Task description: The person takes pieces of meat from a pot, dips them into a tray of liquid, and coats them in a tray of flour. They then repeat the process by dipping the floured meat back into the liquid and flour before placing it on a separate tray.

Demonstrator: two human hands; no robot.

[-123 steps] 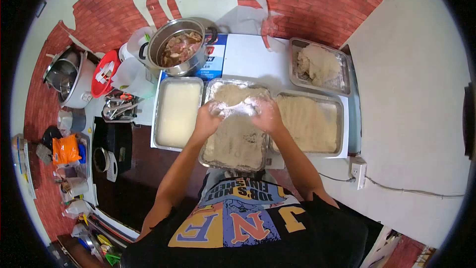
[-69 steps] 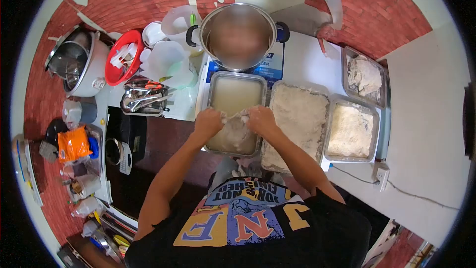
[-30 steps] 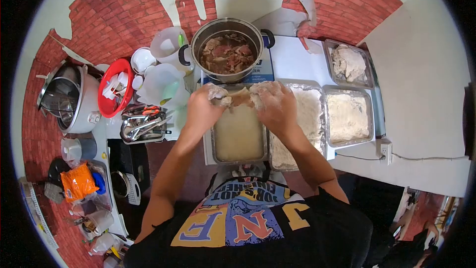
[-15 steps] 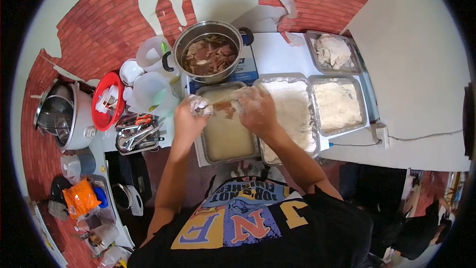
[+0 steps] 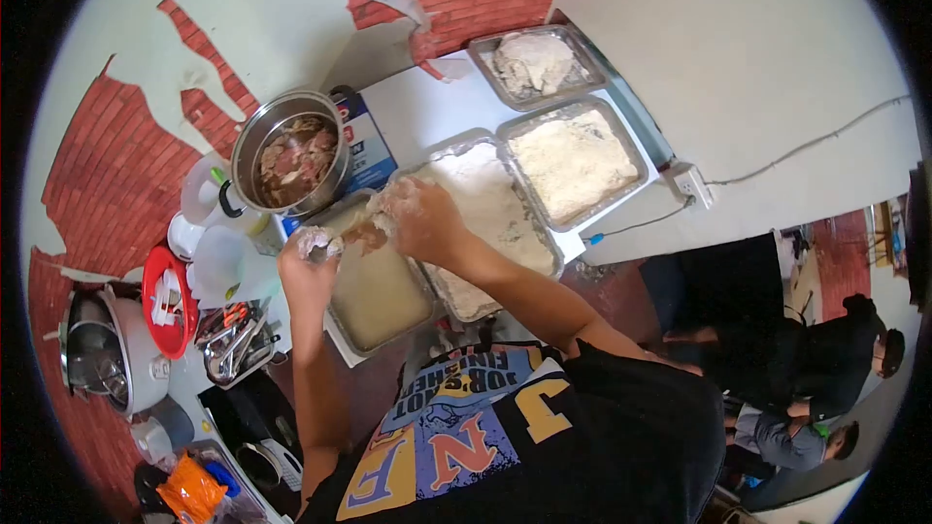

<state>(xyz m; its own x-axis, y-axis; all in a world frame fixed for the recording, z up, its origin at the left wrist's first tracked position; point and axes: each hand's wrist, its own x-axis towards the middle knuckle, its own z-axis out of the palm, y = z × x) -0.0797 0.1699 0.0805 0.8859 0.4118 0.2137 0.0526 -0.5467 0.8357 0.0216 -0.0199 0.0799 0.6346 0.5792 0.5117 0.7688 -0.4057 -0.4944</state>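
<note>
A thin, wet piece of meat (image 5: 365, 237) is stretched between my hands, above a metal tray of pale, cloudy liquid (image 5: 379, 301). My left hand (image 5: 309, 267) is closed at the meat's left end, its fingertips caked with white flour paste. Fingers curled, my right hand (image 5: 419, 221) grips the other end and is floury too. Part of the meat is hidden behind the fingers. Right of the liquid lies a tray of white flour (image 5: 476, 184), under my right forearm.
A steel pot of meat in brown liquid (image 5: 297, 163) stands behind the trays. Farther right are a tray of yellowish flour (image 5: 573, 160) and a tray with a floured mass (image 5: 534, 63). Left are a red basin (image 5: 160, 315) and utensils (image 5: 231, 344). Two people (image 5: 825, 359) are at right.
The view has turned, so the trays and pot appear shifted left and tilted, and the people at right show more. My hands stay over the liquid tray with the meat between them.
</note>
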